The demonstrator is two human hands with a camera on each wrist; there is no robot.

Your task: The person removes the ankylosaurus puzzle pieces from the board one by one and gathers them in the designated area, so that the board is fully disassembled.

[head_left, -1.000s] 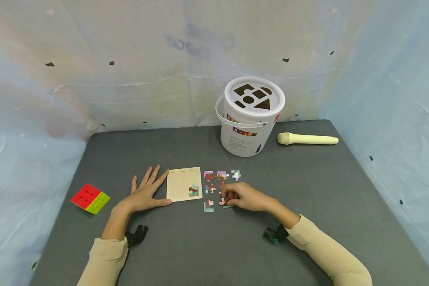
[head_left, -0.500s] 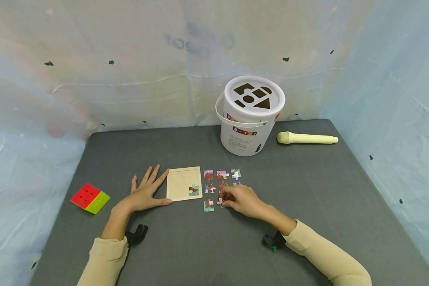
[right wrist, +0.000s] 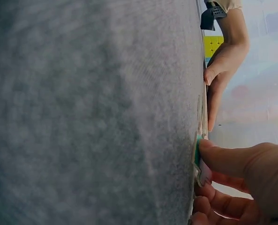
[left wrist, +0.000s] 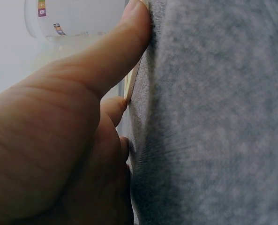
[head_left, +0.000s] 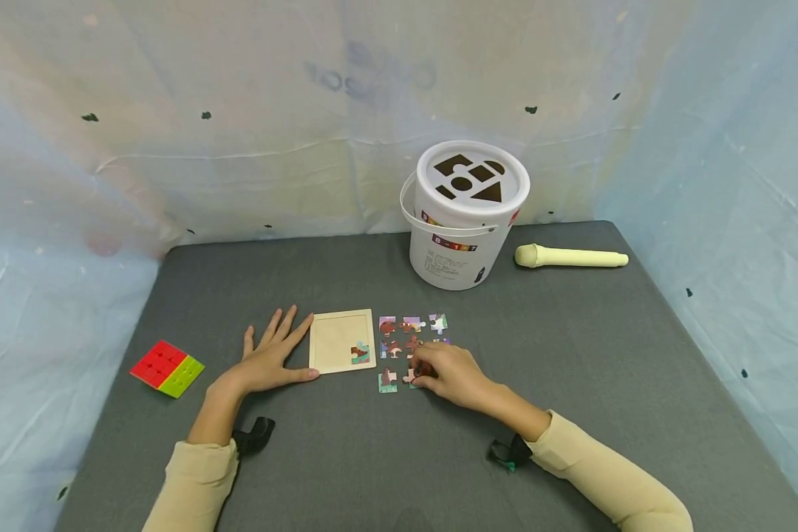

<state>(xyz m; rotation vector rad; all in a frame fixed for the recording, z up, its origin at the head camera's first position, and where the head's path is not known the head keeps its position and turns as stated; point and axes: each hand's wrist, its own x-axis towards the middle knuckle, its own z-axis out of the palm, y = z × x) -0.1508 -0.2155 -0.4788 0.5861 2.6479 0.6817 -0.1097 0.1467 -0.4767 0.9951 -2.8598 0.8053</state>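
Observation:
My left hand (head_left: 266,362) lies spread on the table, its thumb and index fingertips touching the left edge of a square wooden puzzle tray (head_left: 332,343). One jigsaw piece (head_left: 360,353) sits in the tray's lower right corner. To the right of the tray, my right hand (head_left: 455,373) pinches a puzzle piece (right wrist: 203,171) between thumb and fingers, low over the table; the fingers hide much of it in the head view. Several loose pieces lie around it in rows, among them a top left piece (head_left: 387,326) and a bottom left piece (head_left: 387,380).
A white bucket (head_left: 448,258) with a shape-cutout lid stands behind the pieces. Right of it lies a pale yellow microphone-shaped stick (head_left: 572,256). A red and yellow-green puzzle cube (head_left: 168,368) rests at the left. Plastic sheeting (head_left: 273,185) hangs around the grey table (head_left: 346,451).
My right hand has shifted slightly left with the pinched piece, uncovering part of a piece behind the knuckles. My left hand and the tray have stayed in place.

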